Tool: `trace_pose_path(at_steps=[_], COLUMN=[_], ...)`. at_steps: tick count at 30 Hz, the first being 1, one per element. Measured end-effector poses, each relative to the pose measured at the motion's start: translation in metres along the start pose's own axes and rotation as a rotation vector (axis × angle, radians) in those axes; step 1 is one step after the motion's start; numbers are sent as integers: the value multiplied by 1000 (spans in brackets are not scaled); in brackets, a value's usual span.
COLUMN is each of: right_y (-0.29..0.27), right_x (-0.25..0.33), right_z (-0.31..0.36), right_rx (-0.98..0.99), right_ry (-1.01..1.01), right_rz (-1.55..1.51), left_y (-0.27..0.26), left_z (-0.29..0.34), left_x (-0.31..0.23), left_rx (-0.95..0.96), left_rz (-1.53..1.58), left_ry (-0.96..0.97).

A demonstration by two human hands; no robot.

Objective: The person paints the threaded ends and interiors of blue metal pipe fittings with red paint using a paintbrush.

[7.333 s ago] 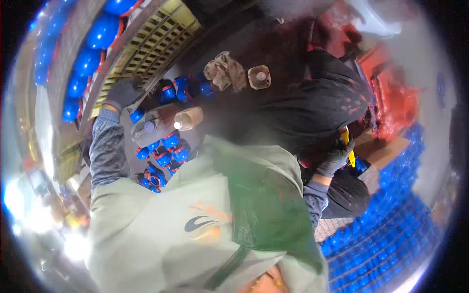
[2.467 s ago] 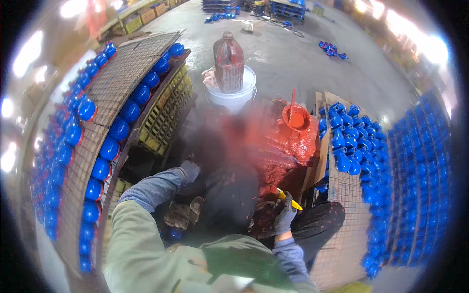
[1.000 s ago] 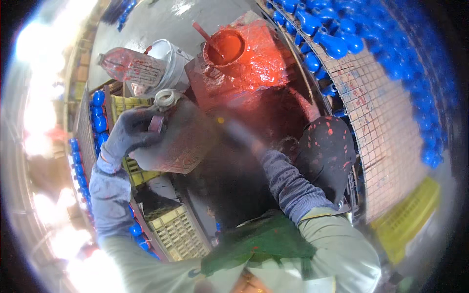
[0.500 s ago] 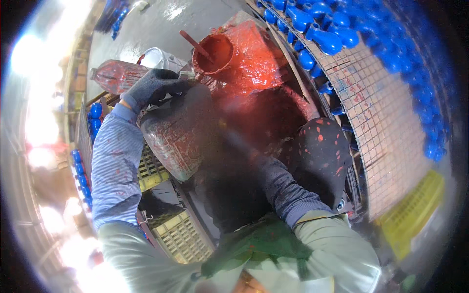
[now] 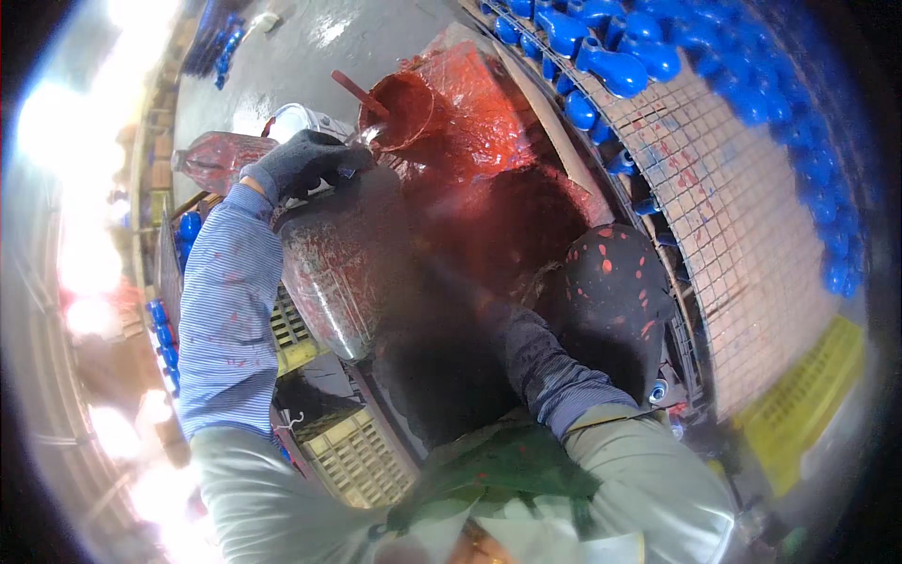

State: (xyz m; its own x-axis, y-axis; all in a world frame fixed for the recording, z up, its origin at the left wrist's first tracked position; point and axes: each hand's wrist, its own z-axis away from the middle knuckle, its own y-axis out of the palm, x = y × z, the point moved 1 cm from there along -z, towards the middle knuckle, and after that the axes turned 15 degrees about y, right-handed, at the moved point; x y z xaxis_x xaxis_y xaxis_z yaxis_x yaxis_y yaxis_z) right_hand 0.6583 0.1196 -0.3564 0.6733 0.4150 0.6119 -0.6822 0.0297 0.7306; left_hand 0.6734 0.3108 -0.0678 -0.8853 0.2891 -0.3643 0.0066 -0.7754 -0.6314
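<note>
Beside the red pot (image 5: pixel 400 111), on its left, the left hand (image 5: pixel 305 163) is gripping a smeared jug (image 5: pixel 336 277) near its neck, fingers curled, forearm pointing upward. Below the pot, the right sleeve (image 5: pixel 571 371) is slanting up-left; dark blur is hiding the right hand, so its grip cannot be told.

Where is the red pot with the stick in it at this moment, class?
In the head view, the pot sits slightly left of centre, near the top, right of the white bucket and above and right of the left hand.
</note>
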Motion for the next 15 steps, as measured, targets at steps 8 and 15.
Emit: trace_pose_path(at_steps=[8,15], right_y=[-1,-2], right_x=[0,1], right_z=[4,4], right_rx=[-16,-30], right_ry=[-13,-18], right_rz=[32,51], left_y=[4,6], left_z=[-9,-4], left_x=[10,3], left_rx=[-1,-27], left_rz=[-38,-32], left_ry=[26,11])
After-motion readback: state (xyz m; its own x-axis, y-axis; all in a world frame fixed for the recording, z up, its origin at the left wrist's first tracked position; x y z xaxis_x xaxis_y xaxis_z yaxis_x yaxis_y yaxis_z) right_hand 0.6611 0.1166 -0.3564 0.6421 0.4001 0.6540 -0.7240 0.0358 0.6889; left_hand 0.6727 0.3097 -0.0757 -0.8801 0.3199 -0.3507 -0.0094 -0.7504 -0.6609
